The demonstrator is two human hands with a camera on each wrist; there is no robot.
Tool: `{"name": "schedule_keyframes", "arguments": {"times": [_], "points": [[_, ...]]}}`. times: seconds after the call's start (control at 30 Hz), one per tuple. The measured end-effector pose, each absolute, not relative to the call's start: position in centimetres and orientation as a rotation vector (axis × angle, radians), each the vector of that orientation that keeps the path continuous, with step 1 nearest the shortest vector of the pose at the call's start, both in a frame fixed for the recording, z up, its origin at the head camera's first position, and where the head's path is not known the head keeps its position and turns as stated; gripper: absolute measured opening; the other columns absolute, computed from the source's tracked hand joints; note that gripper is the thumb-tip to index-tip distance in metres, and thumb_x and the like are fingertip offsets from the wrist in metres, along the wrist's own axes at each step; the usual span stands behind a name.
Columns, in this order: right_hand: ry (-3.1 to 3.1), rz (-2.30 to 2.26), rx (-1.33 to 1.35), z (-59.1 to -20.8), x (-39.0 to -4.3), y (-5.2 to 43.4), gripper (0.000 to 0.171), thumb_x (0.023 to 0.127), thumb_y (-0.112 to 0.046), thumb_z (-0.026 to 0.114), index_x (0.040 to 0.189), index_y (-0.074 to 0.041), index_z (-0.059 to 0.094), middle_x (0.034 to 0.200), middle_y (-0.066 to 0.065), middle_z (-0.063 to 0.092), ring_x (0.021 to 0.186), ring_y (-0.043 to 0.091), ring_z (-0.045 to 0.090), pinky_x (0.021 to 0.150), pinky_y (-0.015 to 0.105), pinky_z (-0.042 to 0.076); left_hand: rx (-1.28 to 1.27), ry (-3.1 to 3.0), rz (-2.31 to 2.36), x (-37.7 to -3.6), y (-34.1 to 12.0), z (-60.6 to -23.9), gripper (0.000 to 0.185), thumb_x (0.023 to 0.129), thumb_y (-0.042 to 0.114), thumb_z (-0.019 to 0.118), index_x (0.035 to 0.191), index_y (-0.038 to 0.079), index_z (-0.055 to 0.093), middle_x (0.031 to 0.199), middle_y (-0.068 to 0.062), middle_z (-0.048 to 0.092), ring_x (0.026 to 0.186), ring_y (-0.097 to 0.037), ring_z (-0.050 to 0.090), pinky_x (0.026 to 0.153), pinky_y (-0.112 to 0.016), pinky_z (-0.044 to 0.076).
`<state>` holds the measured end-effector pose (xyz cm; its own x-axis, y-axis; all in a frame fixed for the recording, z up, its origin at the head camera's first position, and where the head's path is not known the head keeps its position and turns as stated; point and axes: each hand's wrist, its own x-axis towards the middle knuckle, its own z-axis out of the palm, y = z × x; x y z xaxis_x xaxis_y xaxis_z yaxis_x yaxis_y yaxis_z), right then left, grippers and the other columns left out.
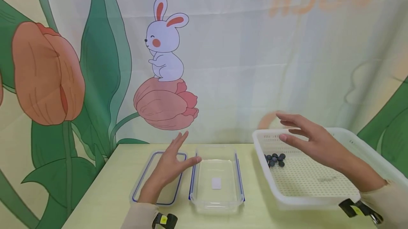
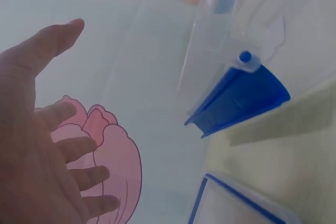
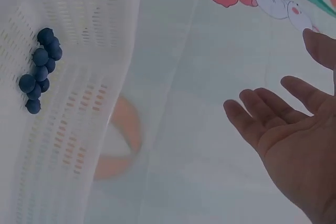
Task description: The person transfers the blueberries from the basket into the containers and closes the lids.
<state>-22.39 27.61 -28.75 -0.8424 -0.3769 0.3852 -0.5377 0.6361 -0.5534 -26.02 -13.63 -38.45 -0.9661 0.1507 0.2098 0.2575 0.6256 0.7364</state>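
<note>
Both grips open and holding nothing. Left hand flat, fingers straight and spread, pointing toward the far edge of the worktop, hovering over a clear lid with a blue rim that lies flat near the worktop's left side. Just right of the lid, a clear rectangular container with blue side clips, long axis running from near edge to far edge, a small white label on its floor. Right hand reaching in from the right, palm turned left, fingers straight and slightly parted, held above the far left corner of a white perforated basket at the worktop's right side. Small cluster of dark blue berries on the basket floor against its left wall, below the fingertips, not touched.

Left wrist view: close look at one blue clip hinged outward from the container wall, plus a corner of the lid. Right wrist view: berries strung in a short line, and the open palm well apart from them.
</note>
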Motion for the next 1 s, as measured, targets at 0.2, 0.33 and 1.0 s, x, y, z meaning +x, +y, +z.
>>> {"name": "schedule_keyframes", "arguments": {"times": [0.2,0.33,1.0], "points": [[-2.644,1.080,0.729,-28.5,-24.2,28.7,0.056,0.108,-0.027,0.066,0.160,-0.018,0.047,0.156,0.011,0.054,0.133,0.034,0.060,0.092,0.019,0.054,-0.307,-2.654,-1.398,-26.3,-13.4,-38.8,0.092,0.090,0.054,0.079,0.167,0.029,0.036,0.171,-0.007,0.034,0.156,-0.040,0.029,0.117,-0.073,0.031],[-2.637,1.071,0.714,-28.5,-25.2,29.4,0.051,0.108,-0.027,0.065,0.156,-0.016,0.052,0.150,0.010,0.060,0.127,0.013,0.063,0.092,0.018,0.054,-0.283,-2.630,-1.441,-26.4,-13.4,-39.0,0.085,0.092,0.047,0.080,0.165,0.026,0.041,0.164,-0.011,0.046,0.150,-0.040,0.041,0.113,-0.071,0.041],[-2.655,1.164,0.558,-31.4,-29.5,32.4,0.037,0.103,-0.031,0.073,0.133,-0.009,0.071,0.131,0.011,0.072,0.110,0.000,0.066,0.087,0.016,0.054,-0.104,-2.606,-1.524,-27.1,-12.4,-41.0,0.075,0.092,0.023,0.084,0.156,0.005,0.049,0.135,-0.019,0.066,0.098,-0.029,0.073,0.079,-0.041,0.066]]}}
